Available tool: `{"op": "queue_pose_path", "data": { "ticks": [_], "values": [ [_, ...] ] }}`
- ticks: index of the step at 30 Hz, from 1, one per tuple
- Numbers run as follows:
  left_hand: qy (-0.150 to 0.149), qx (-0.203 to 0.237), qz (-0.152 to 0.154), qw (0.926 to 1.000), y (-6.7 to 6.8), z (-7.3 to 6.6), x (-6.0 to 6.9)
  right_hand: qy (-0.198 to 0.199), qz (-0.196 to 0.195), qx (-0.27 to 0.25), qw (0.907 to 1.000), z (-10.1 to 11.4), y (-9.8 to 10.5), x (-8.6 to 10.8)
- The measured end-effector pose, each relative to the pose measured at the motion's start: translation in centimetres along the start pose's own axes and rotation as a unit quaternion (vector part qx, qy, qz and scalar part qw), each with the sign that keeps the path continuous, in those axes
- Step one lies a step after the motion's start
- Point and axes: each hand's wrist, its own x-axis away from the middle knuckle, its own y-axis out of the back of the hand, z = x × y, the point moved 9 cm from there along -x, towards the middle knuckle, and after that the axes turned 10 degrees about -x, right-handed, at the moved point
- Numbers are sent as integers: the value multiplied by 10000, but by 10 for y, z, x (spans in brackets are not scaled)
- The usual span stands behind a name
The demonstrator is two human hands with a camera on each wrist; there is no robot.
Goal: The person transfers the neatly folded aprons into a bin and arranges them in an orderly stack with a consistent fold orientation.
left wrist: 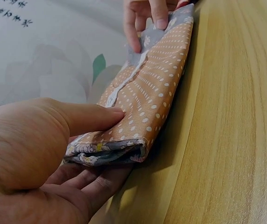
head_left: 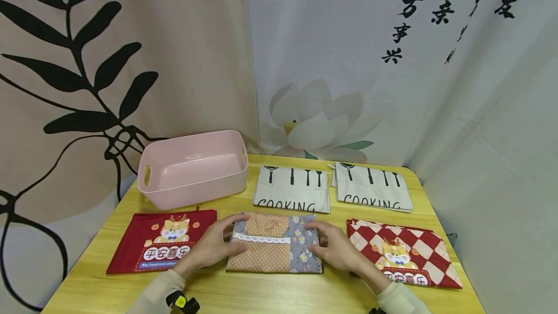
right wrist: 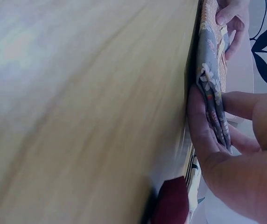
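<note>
Matt cloth bundle (head_left: 261, 257), wooden table (head_left: 279, 297) (faintly glossy)

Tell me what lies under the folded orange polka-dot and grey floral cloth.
At the left end of the cloth, fingers of the left hand show beneath it, over the yellow wooden table. Whatever lies under the cloth's middle is covered and cannot be seen.

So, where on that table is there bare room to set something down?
On the table, in front of the patterned bundle, between the left sleeve and right sleeve. Another bare patch lies at the near left corner, bordered by the dark red cloth and left sleeve. The back is crowded: narrow gaps part the pink basket and the two white cloths.
</note>
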Motion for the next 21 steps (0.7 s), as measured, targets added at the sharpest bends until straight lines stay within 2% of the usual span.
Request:
{"op": "queue_pose_path", "data": {
  "ticks": [13, 21],
  "values": [
    [-17, 77, -29, 10000, 0, -1, 2, -64, 90, -485, 9988, -2, 0, 1],
    [-178, 410, -10, 9990, 2, -5, 2, -54, 126, -740, 9972, 5, 3, 1]
  ]
}}
